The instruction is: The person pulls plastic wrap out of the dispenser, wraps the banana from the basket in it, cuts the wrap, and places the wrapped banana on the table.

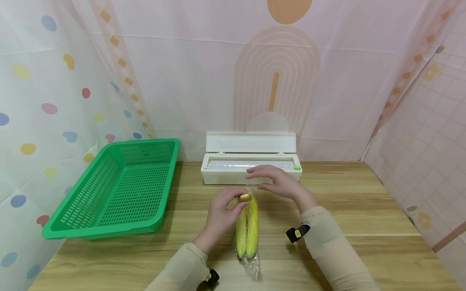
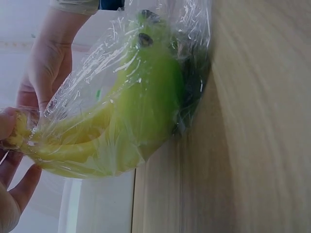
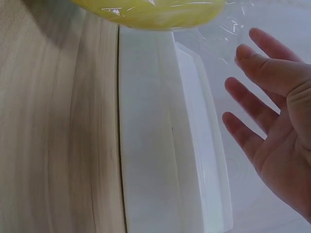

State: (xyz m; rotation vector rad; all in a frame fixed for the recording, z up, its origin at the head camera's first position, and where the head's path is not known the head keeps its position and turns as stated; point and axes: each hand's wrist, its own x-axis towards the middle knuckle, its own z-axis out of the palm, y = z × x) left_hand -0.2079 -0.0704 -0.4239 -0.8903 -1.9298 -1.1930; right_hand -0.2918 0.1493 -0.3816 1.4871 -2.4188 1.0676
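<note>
A small bunch of yellow bananas [image 1: 252, 230] stands out in the middle of the table, wrapped in clear plastic film [image 2: 160, 29]. Loose film trails from its near end in the head view. My left hand [image 1: 225, 208] pinches the stem end [image 1: 244, 197] between thumb and fingers; the left wrist view shows the bananas' dark tips away from that grip. To the right of the stem, my right hand [image 1: 278, 184] hovers with fingers apart and relaxed. In the right wrist view that hand [image 3: 277, 107] holds nothing, and the wrapped bananas [image 3: 155, 12] are beside it.
Behind the hands stands a white cling film dispenser [image 1: 227, 176], its lid [image 1: 251, 142] raised and a roll inside. A green plastic basket [image 1: 165, 202] sits at the left on the wooden table [image 1: 364, 202]. Patterned curtains [image 1: 189, 81] hang around the back and sides.
</note>
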